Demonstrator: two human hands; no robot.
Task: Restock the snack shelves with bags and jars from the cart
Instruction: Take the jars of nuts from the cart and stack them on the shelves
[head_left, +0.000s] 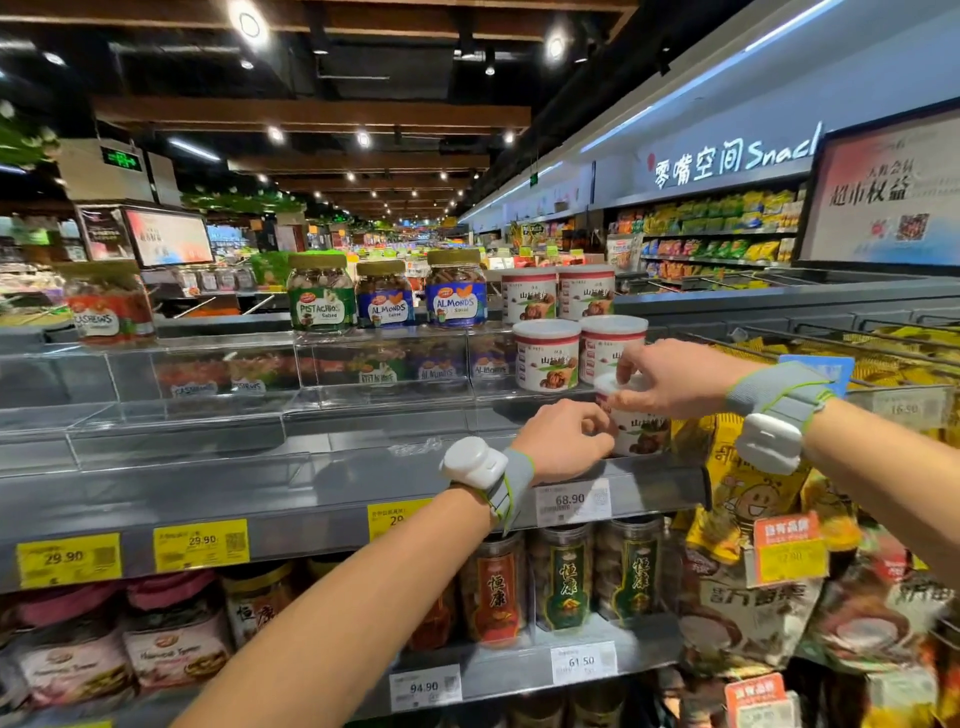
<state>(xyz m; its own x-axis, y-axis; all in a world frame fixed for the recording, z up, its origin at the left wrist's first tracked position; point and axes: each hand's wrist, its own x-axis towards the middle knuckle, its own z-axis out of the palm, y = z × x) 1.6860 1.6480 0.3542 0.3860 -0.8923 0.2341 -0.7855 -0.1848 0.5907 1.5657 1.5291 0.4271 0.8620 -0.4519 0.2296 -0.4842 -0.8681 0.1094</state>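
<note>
**Q:** Which markings are reading clearly?

**A:** The top tier is showing a "PISTACHIOS Salted" jar (321, 296), two "ALMONDS Salted" jars (385, 295) and a "CASHEWS" jar (111, 306). The overhead sign (737, 158) is reading "Snack", cut off at its end. Yellow tags (201, 544) are showing 29.90.

**Q:** Where is the white-lidded canister (641, 431) sitting?

**A:** It is standing upright at the right end of the grey shelf (311, 488), above the 68.90 tag (571, 501) and just in front of the stacked matching canisters (546, 354).

**Q:** How are the hands holding it?

**A:** The left hand (563, 441) is curling its fingers (592, 415) against the canister's left side. The right hand (675, 376) is pinching the lid rim from above.
</note>
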